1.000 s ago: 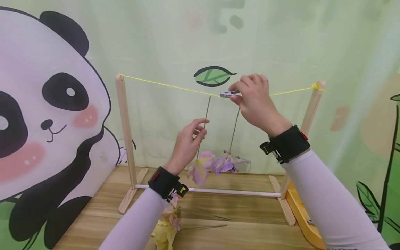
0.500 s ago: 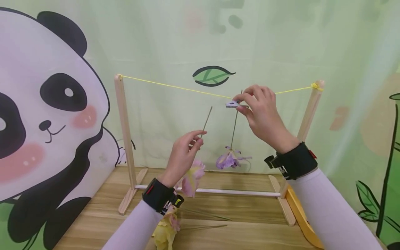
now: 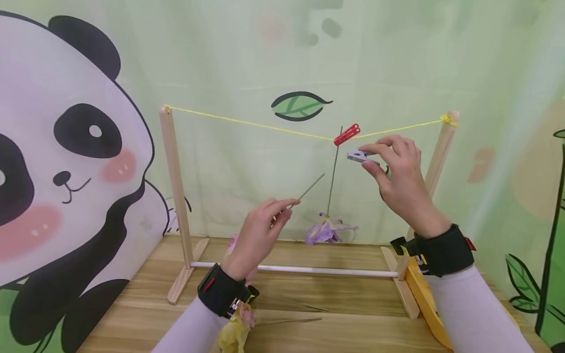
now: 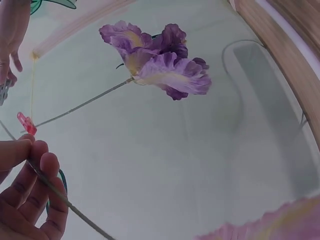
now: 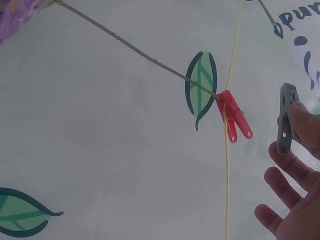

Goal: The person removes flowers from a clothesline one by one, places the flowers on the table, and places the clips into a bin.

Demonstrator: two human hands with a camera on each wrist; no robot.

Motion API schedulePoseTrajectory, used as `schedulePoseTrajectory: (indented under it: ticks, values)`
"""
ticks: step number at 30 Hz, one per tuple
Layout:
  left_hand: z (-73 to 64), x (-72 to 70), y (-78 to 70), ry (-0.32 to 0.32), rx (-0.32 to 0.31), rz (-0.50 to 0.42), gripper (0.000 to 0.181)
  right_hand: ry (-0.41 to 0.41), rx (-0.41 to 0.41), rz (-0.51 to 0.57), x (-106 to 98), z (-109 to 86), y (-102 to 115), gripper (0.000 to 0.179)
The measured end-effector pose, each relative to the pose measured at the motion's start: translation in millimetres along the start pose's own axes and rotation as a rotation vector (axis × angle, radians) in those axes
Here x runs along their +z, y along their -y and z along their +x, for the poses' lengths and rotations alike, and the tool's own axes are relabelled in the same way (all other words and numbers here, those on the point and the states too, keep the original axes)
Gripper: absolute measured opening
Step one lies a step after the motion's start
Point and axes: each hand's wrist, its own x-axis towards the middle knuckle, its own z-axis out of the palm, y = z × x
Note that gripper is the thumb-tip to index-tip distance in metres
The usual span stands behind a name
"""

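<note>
My left hand (image 3: 260,235) pinches the thin green stem (image 4: 82,215) of a pink artificial flower (image 4: 280,222), whose head is mostly behind the wrist in the head view. Between thumb and fingertips my right hand (image 3: 399,181) holds a grey clothespin (image 5: 285,120), below and apart from the yellow string (image 3: 247,123). A red clothespin (image 3: 347,134) clamps the stem of a purple flower (image 3: 328,230) to that string, and the flower hangs head down. The free stem end in my left hand points up right, short of the string.
Two wooden posts (image 3: 175,186) joined by a white rod (image 3: 326,270) carry the string. On the table, a yellow flower (image 3: 234,336) and loose stems (image 3: 289,321) lie near my left wrist. A yellow tray (image 3: 425,306) stands at the right, partly behind my arm.
My right hand has moved right and down from the string with the grey clothespin, uncovering the red one. My left hand has lowered the pink flower, and its stem tilts more to the right.
</note>
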Motion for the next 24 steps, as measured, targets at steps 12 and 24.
schedulePoseTrajectory:
  ticks: [12, 24]
  values:
    - [-16.9, 0.4, 3.6, 0.012, -0.004, 0.102, 0.026, -0.067, 0.142, 0.022, -17, -35.3, -21, 0.032]
    - [-43.0, 5.6, -1.7, 0.072, 0.01, 0.19, 0.029, -0.173, 0.292, -0.005, -30, -97.2, -44, 0.029]
